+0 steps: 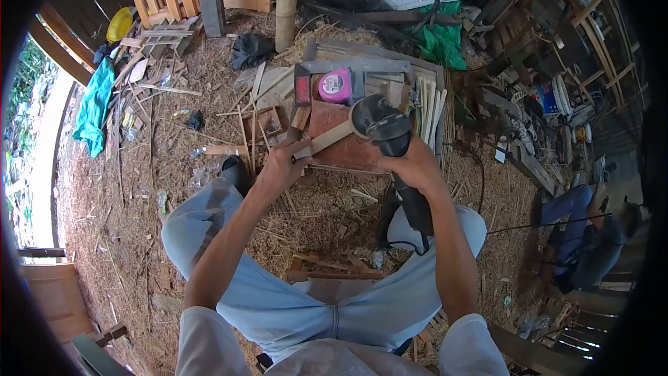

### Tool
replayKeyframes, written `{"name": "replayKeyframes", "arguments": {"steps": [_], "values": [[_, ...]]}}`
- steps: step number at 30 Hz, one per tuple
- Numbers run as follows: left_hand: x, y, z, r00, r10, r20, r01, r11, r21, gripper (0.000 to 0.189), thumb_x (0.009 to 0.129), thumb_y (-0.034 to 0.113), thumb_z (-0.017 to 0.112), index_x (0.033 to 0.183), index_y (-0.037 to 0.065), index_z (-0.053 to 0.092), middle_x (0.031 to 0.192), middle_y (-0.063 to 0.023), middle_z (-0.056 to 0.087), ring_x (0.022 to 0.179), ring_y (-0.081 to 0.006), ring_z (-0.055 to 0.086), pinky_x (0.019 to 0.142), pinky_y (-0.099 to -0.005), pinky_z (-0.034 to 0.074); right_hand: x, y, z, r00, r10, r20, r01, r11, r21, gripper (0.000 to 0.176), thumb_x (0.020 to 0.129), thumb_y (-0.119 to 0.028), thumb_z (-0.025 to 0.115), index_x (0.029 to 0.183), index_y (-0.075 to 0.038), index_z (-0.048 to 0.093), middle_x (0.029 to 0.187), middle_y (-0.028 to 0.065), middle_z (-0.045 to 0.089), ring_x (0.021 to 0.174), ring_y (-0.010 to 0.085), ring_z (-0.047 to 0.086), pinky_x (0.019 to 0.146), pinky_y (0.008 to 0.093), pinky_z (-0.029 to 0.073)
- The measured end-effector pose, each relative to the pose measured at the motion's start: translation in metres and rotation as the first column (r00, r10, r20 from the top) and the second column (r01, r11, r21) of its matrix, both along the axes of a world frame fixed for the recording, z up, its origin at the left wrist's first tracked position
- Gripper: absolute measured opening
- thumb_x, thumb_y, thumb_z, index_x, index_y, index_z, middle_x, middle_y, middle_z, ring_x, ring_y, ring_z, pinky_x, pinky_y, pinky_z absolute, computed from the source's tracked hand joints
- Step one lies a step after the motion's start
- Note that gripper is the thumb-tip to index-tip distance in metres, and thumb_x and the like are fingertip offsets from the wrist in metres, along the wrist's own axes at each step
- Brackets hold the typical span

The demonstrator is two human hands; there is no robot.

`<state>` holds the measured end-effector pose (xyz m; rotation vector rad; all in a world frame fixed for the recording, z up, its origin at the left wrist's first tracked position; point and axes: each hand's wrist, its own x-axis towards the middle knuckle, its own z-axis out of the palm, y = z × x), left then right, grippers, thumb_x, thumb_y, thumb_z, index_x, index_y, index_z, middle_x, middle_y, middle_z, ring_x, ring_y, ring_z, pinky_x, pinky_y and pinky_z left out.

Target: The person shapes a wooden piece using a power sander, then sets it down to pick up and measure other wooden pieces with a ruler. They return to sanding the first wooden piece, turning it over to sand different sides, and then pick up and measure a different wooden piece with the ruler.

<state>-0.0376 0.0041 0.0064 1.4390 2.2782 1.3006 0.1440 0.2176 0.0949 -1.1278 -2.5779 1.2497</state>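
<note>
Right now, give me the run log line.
left hand: wooden strip | right hand: power tool | strip end at tool | nearby: pink tape measure

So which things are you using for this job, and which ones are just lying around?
Being used:
- wood strip, in the left hand
- black power tool, in the right hand
- probably the pink tape measure, close by

Just lying about, it seems:
- teal cloth
- green plastic
- black plastic
</note>
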Motion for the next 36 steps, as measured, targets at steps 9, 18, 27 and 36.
{"name": "replayKeyframes", "arguments": {"steps": [9, 18, 27, 36], "values": [[0.003, -0.007, 0.003, 0.997, 0.026, 0.067, -0.02, 0.996, -0.088, 0.041, 0.076, 0.004, 0.072, 0.116, -0.001, 0.063, 0.096, -0.0185, 0.062, 0.086, -0.037, 0.063, 0.074, -0.0406, 0.05, 0.012, 0.033, 0.004, 0.99, -0.127, 0.058, 0.131, 0.99, -0.058, 0.065, 0.062, -0.038, 0.08, 0.112, -0.002, 0.06, 0.101, 0.0164, 0.068, 0.095, 0.0287, 0.066, 0.082, 0.0379, 0.049], [-0.003, 0.008, -0.014, 0.998, 0.021, -0.056, -0.022, 0.999, -0.025, 0.043, 0.073, 0.002, 0.074, 0.115, 0.0, 0.065, 0.081, -0.0146, 0.059, 0.067, -0.0263, 0.06, 0.061, -0.0356, 0.046, 0.008, -0.015, 0.005, 0.99, 0.141, -0.009, -0.14, 0.987, 0.074, 0.074, 0.061, -0.035, 0.078, 0.119, 0.003, 0.051, 0.103, 0.0241, 0.065, 0.096, 0.0399, 0.064, 0.082, 0.044, 0.049], [-0.004, 0.006, -0.008, 1.0, 0.016, -0.004, -0.016, 0.999, -0.038, 0.042, 0.074, 0.004, 0.074, 0.116, 0.001, 0.065, 0.079, -0.0163, 0.059, 0.067, -0.0268, 0.061, 0.063, -0.0361, 0.047, 0.014, -0.012, -0.003, 0.99, 0.141, 0.011, -0.142, 0.985, 0.101, 0.069, 0.06, -0.033, 0.077, 0.116, 0.001, 0.054, 0.1, 0.0237, 0.066, 0.093, 0.0397, 0.064, 0.081, 0.0434, 0.05], [-0.003, 0.0, -0.001, 0.999, -0.02, 0.04, 0.022, 0.998, -0.051, 0.042, 0.076, 0.008, 0.075, 0.115, -0.002, 0.064, 0.087, -0.0173, 0.062, 0.075, -0.0306, 0.063, 0.067, -0.0377, 0.049, 0.023, 0.03, -0.001, 0.995, -0.092, -0.023, 0.092, 0.996, -0.012, 0.069, 0.061, -0.041, 0.08, 0.112, 0.001, 0.059, 0.102, 0.0212, 0.066, 0.094, 0.0347, 0.065, 0.082, 0.0406, 0.049]]}}
